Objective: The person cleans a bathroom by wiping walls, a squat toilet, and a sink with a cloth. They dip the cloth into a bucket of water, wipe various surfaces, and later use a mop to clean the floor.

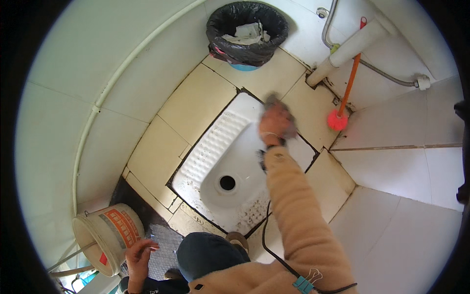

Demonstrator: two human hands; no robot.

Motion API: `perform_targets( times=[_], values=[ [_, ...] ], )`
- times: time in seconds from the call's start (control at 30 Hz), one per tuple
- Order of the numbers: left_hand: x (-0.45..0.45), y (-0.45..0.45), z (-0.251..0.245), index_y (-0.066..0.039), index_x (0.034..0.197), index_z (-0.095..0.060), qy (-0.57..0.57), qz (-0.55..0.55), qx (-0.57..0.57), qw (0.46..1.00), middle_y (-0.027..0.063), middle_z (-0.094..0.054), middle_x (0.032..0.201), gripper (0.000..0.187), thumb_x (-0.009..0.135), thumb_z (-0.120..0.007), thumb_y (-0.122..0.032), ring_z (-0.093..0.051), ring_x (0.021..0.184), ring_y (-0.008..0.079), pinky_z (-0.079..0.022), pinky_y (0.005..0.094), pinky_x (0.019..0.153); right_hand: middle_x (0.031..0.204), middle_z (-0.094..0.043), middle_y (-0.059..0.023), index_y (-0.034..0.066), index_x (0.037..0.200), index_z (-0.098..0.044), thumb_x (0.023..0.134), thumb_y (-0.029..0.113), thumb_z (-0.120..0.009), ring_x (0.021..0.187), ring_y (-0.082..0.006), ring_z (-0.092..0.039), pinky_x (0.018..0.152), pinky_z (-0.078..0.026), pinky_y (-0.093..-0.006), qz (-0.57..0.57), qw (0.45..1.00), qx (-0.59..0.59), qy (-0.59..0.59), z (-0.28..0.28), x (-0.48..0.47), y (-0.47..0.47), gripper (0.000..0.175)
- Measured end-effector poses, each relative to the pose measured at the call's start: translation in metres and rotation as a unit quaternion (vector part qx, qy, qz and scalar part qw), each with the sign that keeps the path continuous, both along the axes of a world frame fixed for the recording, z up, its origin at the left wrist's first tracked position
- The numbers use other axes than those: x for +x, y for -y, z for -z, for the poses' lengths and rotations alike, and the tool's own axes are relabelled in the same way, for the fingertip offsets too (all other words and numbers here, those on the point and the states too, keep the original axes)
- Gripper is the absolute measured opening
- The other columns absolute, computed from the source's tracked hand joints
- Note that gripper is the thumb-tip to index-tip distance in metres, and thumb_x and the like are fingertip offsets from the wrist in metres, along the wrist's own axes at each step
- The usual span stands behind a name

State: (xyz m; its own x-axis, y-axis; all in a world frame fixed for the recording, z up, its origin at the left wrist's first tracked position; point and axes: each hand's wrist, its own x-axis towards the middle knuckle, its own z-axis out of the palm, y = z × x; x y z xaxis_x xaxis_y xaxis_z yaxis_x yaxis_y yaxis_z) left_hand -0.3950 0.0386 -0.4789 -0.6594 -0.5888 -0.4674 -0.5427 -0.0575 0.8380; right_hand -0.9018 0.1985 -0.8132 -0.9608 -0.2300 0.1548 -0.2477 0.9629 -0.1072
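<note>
Blurred by motion, my right hand (276,120) is over the right rim of a white ceramic squat toilet (253,106), close to the floor tiles. It grips a grey rag (290,126), which shows at both sides of the fingers; the blur hides its exact kind. Brown specks dot the ribbed footrests of the toilet, around its dark drain hole (227,182). At the lower left my left hand (138,257) is raised beside a white plastic bucket (125,224), its fingers loosely bent and nothing visible in them.
A black-bagged waste bin (246,47) with used paper stands at the far wall. An orange-handled toilet brush (337,119) leans by a white pipe (345,51) and metal hoses. A black cable (266,239) hangs along my right arm. A rod and a stick poke from the bucket.
</note>
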Motion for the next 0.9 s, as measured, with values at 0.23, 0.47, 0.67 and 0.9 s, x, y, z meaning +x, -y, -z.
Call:
perform_targets(
  times=[0.23,0.47,0.67,0.9],
  values=[
    [-0.014,0.002,0.0,0.005,0.112,-0.063,0.033,0.075,-0.023,0.996,0.0137,-0.07,0.103,0.022,0.094,-0.051,0.005,-0.068,0.096,0.0214,-0.053,0.0319,0.086,0.118,-0.067,-0.0038,0.0274,0.107,-0.072,0.074,0.008,-0.063,0.119,-0.0346,-0.056,0.105,-0.04,-0.0555,-0.406,0.815,-0.098,0.402,-0.049,0.103,0.103,0.04],
    [0.023,0.01,-0.003,0.004,0.112,-0.064,0.076,0.007,-0.014,0.997,0.012,-0.069,0.103,0.021,0.094,-0.052,0.005,-0.067,0.097,0.0198,-0.052,0.0306,0.086,0.133,-0.058,-0.0179,0.0064,0.122,-0.062,0.08,0.015,-0.059,0.118,-0.0354,-0.057,0.098,-0.047,-0.0412,-0.128,0.931,-0.337,0.05,-0.071,-0.06,0.006,0.043],
    [0.036,0.007,0.0,0.004,0.112,-0.064,0.1,0.022,-0.016,0.995,0.0121,-0.07,0.103,0.023,0.093,-0.053,0.007,-0.067,0.098,0.0196,-0.052,0.031,0.089,0.153,-0.037,-0.0032,0.0304,0.138,-0.051,0.081,0.048,-0.06,0.135,-0.0406,-0.032,0.096,-0.034,-0.0632,-0.178,0.983,-0.03,0.008,0.011,0.002,0.116,0.061],
    [0.042,0.004,-0.006,0.002,0.112,-0.065,0.076,0.044,-0.038,0.995,0.0108,-0.07,0.103,0.025,0.091,-0.054,0.007,-0.067,0.099,0.0181,-0.052,0.03,0.088,0.15,-0.04,-0.0069,0.0249,0.13,-0.06,0.082,0.026,-0.062,0.128,-0.0404,-0.04,0.087,-0.039,-0.063,-0.498,0.854,-0.076,0.128,-0.009,0.345,0.125,0.048]
  ],
)
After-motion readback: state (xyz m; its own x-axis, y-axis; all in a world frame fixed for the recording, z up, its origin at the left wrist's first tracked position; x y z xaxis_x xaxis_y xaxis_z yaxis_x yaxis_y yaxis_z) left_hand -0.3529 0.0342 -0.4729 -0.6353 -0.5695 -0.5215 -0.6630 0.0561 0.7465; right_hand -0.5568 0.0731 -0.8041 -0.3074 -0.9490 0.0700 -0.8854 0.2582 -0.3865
